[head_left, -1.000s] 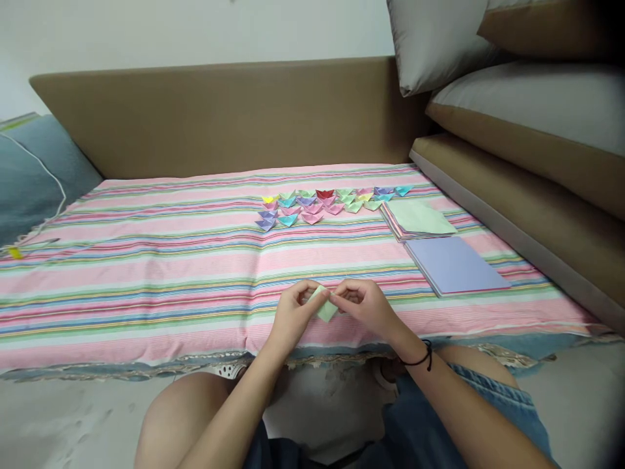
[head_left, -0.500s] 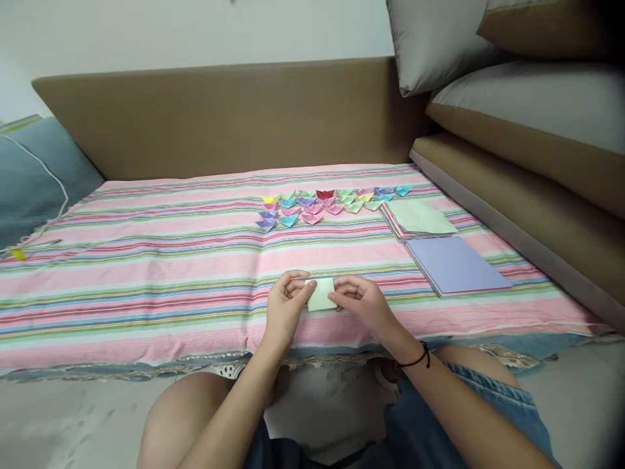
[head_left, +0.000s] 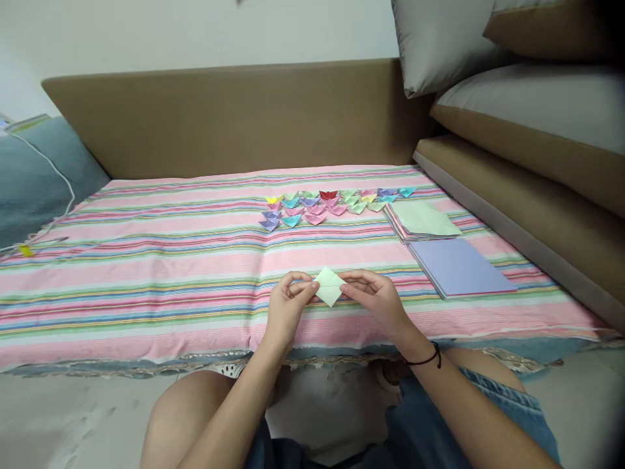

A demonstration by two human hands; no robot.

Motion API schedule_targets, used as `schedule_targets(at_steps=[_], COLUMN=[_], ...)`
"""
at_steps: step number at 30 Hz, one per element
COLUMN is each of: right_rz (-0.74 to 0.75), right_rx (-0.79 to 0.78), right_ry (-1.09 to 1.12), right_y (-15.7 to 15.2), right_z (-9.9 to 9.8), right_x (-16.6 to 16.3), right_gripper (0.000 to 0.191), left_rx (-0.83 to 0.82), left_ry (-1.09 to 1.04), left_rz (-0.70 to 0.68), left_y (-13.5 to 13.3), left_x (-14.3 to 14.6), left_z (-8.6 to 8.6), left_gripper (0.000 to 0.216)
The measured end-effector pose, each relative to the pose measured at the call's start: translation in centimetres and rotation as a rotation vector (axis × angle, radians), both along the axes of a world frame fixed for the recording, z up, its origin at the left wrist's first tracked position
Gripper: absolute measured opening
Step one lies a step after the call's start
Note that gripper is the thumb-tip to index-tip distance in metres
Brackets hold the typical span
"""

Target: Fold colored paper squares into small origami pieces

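Note:
A small folded pale green paper (head_left: 329,286) is held between both hands just above the striped cloth (head_left: 146,273). It sits as a diamond with a crease across its middle. My left hand (head_left: 288,306) pinches its left corner with thumb and fingers. My right hand (head_left: 375,299) pinches its right corner; a black band circles that wrist. Farther back lies a cluster of several small folded paper shapes (head_left: 332,203) in many colours.
Two stacks of square paper lie at right: one topped with a pale green sheet (head_left: 424,219), one with a lilac sheet (head_left: 459,267). Brown cushions (head_left: 527,189) rise along the right, a brown backrest (head_left: 234,117) behind. A white cable (head_left: 53,176) lies far left.
The green paper turned from a flat rectangle to a diamond standing on its corner. Both hands shifted slightly up and right with it.

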State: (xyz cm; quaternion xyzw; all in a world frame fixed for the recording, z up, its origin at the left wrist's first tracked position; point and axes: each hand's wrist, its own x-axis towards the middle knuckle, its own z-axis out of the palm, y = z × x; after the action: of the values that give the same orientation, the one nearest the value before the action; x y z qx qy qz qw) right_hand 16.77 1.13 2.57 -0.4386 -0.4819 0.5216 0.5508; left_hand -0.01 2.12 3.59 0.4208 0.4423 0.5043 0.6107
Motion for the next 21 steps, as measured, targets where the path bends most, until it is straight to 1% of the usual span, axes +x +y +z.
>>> schedule_targets(at_steps=[4, 7, 11, 14, 17, 19, 21], right_rz=[-0.081, -0.098, -0.075, -0.063, -0.057, -0.049, -0.024], right_rx=[0.023, 0.011, 0.021, 0.043, 0.049, 0.058, 0.069], right_ry=[-0.004, -0.016, -0.096, -0.126, -0.075, -0.029, -0.010], right_y=[0.32, 0.46, 0.42, 0.38, 0.42, 0.46, 0.45], right_z=[-0.26, -0.20, -0.09, -0.08, -0.07, -0.08, -0.12], right_x=[0.26, 0.54, 0.78, 0.74, 0.62, 0.56, 0.55], right_gripper=[0.019, 0.017, 0.016, 0.017, 0.025, 0.030, 0.029], left_rx=[0.015, 0.107, 0.250, 0.289, 0.268, 0.249, 0.221], left_ry=[-0.011, -0.019, 0.122, 0.228, 0.262, 0.230, 0.172], left_rz=[-0.070, -0.124, -0.279, -0.371, -0.363, -0.310, -0.261], left_y=[-0.05, -0.01, -0.01, -0.13, -0.14, -0.04, 0.07], left_x=[0.10, 0.10, -0.16, -0.32, -0.31, -0.26, -0.28], left_z=[0.22, 0.31, 0.50, 0.42, 0.06, -0.14, -0.17], left_gripper=[0.028, 0.026, 0.020, 0.022, 0.024, 0.025, 0.025])
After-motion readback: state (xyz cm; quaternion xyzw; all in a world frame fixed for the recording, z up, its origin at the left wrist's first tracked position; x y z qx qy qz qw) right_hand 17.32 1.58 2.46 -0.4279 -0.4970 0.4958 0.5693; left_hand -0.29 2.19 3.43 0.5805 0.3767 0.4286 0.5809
